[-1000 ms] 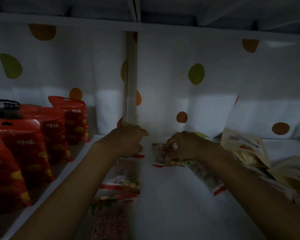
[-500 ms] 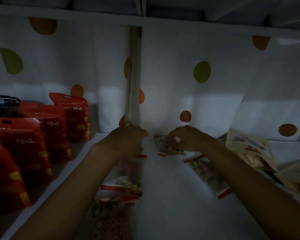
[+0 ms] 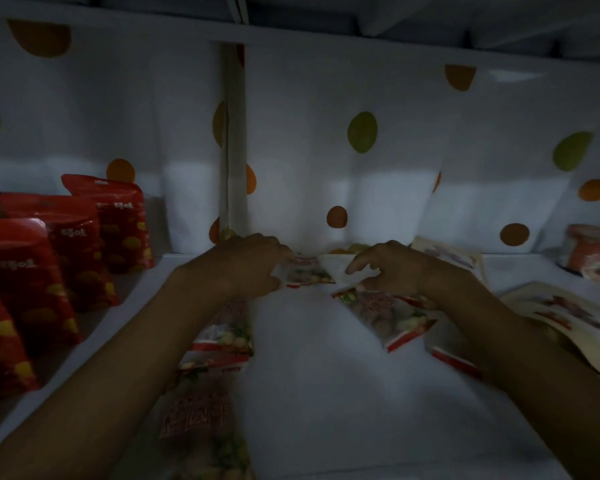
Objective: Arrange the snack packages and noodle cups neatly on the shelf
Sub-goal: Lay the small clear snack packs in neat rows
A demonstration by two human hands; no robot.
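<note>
Dim white shelf (image 3: 326, 393), dotted backing | small snack packet (image 3: 303, 271) lies flat at the back, just right of the divider post (image 3: 234, 150) | my left fingers (image 3: 274, 268) pinch its left edge | my right fingers (image 3: 357, 266) spread loosely just right of it, over a second packet (image 3: 385, 317) | red bags (image 3: 39, 271) stand left of the post

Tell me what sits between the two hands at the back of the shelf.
In the head view, one small clear snack packet lies between the left hand and the right hand, with the left hand's fingers at its edge.
</note>
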